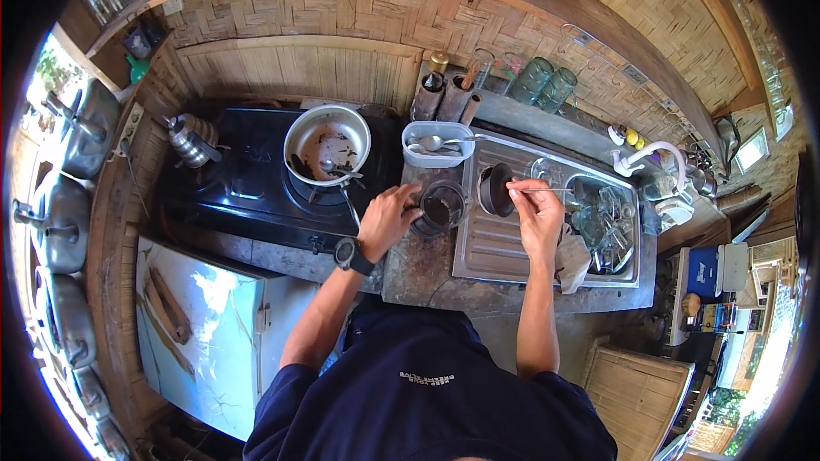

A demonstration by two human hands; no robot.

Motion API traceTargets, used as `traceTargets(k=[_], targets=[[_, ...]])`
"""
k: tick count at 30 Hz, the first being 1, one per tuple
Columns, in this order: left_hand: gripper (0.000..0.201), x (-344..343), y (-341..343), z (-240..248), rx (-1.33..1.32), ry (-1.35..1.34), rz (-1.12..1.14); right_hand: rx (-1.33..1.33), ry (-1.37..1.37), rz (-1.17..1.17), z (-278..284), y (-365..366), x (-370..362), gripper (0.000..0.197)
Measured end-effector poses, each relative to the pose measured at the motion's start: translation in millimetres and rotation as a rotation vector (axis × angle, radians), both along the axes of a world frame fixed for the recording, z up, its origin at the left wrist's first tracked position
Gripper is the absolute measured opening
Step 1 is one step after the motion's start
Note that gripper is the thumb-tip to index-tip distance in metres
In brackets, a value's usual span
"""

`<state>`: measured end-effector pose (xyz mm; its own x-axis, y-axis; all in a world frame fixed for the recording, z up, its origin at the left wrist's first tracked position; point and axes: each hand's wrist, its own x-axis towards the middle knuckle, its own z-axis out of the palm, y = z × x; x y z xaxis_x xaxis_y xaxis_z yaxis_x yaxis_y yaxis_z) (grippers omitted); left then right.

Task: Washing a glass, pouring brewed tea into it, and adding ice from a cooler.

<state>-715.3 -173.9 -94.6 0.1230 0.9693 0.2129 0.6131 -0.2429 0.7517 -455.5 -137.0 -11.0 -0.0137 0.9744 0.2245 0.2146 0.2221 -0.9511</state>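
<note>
My left hand (389, 220), with a dark watch on its wrist, is closed at the handle of a glass pot (454, 189) on the counter. Dark liquid or grounds (437, 212) show inside it. Over the sink's ribbed drainboard, the fingers of my right hand (538, 212) pinch a dark round lid (496, 191) with a thin metal rod, which looks like a French press plunger. It is held apart from the pot, to its right. Just beyond the pot sits a clear plastic tub (418, 156) with several spoons.
A metal pot (292, 138) with dark residue and a spoon stands on the black stove (248, 179), near a steel kettle (195, 141). Glassware fills the sink basin (602, 226) below a pale faucet (658, 154). Green glass jars (547, 85) line the back ledge. A cloth (574, 263) lies by the basin.
</note>
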Motion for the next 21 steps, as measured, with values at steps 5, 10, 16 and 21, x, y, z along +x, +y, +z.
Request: traceTargets(k=[5, 10, 16, 21], targets=[[0.058, 38.5, -38.8, 0.9, -0.097, -0.152, 0.174, -0.033, -0.046, -0.044, 0.1, -18.7, -12.0, 0.008], [0.056, 70.6, -63.7, -4.2, -0.18, -0.303, 0.359, -0.056, -0.176, -0.149, -3.2, -43.0, -32.8, 0.007], [0.049, 79.2, -78.3, -1.7, -0.231, -0.492, 0.387, 0.01, -0.399, -0.197, -8.5, -62.7, -54.4, 0.007], [0.029, 64.4, -74.5, 13.3, -0.027, -0.58, 0.461, 0.081, -0.571, -0.239, -13.8, -69.6, -65.5, 0.008]])
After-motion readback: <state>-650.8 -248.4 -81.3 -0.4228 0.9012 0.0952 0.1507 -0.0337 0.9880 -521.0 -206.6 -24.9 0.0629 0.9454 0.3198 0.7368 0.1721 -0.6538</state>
